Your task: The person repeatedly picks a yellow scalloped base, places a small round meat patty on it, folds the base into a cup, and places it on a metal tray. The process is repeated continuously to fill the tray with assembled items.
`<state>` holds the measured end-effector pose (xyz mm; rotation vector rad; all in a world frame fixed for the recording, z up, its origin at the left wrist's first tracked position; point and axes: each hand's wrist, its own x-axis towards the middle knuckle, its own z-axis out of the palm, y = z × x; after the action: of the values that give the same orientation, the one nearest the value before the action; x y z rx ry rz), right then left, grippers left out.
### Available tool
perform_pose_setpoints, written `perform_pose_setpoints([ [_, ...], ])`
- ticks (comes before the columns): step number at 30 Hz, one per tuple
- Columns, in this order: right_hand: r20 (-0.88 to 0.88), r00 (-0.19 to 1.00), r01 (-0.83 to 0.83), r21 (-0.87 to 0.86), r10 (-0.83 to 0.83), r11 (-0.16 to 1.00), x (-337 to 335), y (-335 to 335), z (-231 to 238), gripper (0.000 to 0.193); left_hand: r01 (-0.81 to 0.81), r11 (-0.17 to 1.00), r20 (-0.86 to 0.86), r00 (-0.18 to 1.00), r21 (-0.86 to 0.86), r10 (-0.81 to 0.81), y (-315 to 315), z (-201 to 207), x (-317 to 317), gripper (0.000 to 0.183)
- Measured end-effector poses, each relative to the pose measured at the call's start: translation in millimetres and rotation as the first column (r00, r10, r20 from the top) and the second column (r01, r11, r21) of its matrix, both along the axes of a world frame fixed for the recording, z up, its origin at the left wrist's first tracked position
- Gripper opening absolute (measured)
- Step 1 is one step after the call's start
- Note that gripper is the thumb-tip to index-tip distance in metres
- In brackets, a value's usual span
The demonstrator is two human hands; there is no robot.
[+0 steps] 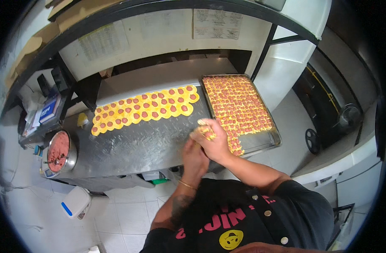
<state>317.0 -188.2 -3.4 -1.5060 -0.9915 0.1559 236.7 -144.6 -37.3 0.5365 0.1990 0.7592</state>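
My two hands meet over the front of the metal worktop, just left of the tray. In my right hand (217, 144), curled fingers hold several small yellow filled dough pieces (208, 132) with pinkish filling. My left hand (194, 157) is closed and pressed against the right one; whatever its fingers grip is hidden. Beyond them lie overlapping rows of flat yellow dough rounds (147, 108), each topped with a ball of pink meat filling. To the right, a metal tray (260, 141) is mostly covered with rows of folded filled dough pieces (237, 103).
A steel bowl of pink meat filling (59, 152), with a utensil in it, stands at the worktop's left end. A side shelf (45, 122) carries a blue book and papers. Overhead runs a dark shelf edge (159, 9). A white lidded bin (76, 201) sits on the floor.
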Motion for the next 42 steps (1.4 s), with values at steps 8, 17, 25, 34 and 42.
perform_pose_setpoints([
  [8,-0.102,0.972,-0.224,-0.158,0.210,0.962,68.9,-90.0,-20.4,0.048,0.274,0.956,-0.088,0.955,-0.102,-0.283,-55.7,-49.6,26.7,0.022],
  [17,-0.137,0.974,0.171,-0.089,-0.182,0.981,104.7,-130.4,-57.7,0.031,0.362,0.893,-0.083,0.915,-0.268,-0.395,-105.1,-62.6,91.0,0.021],
  [25,0.142,0.975,0.199,-0.208,-0.171,0.958,151.7,-172.1,-69.2,0.025,0.441,0.787,-0.159,0.822,-0.431,-0.547,-116.4,-41.4,124.3,0.054],
  [34,0.116,0.992,0.057,-0.052,-0.050,0.997,161.3,-182.9,-81.1,0.026,0.395,0.827,-0.227,0.832,-0.400,-0.506,-125.5,-31.4,122.3,0.057],
  [42,0.217,0.976,0.064,-0.225,-0.014,0.972,177.2,-202.0,-76.1,0.051,0.320,0.901,-0.279,0.873,-0.293,-0.401,-113.9,-27.6,127.0,0.056],
])
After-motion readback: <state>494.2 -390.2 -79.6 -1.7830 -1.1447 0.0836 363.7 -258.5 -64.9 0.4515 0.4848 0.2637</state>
